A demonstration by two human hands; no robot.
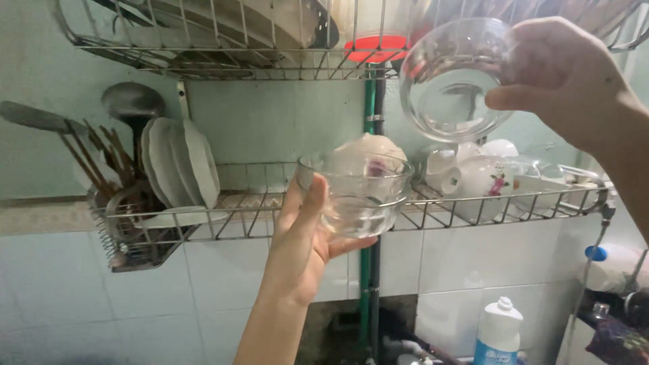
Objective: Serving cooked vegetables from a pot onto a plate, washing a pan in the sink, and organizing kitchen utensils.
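The left hand (pixel 304 236) is raised in front of the lower wire rack (pixel 473 203) and holds a clear glass bowl (pixel 358 192) upright, mouth up. The thumb lies along the near side of the bowl and the other fingers curl under its base, so the hand is half closed around it. The right hand (pixel 564 78) is higher and further to the right, just under the upper wire rack (pixel 223 57). It grips a second glass bowl (pixel 453 78) by the rim, fingers closed on the far edge; this one is tilted on its side, with the round opening turned toward the camera.

The two bowls are apart — the tilted one stands up and to the right of the upright one, and its opening faces down-left, roughly toward the first bowl. The lower rack is directly behind the left hand's bowl, so this hand is the nearer one to the shelf.

On the lower rack, behind the bowls, stand white cups and a teapot with a small pink flower pattern (pixel 487 179). To the left, white plates (pixel 179 162) stand on edge, beside a wire basket with chopsticks and a ladle (pixel 132 108). A red round lid (pixel 378 47) lies on the upper rack. At the bottom right stands a white plastic bottle (pixel 499 334) with a white cap and a blue label — the writing is too small to matter.
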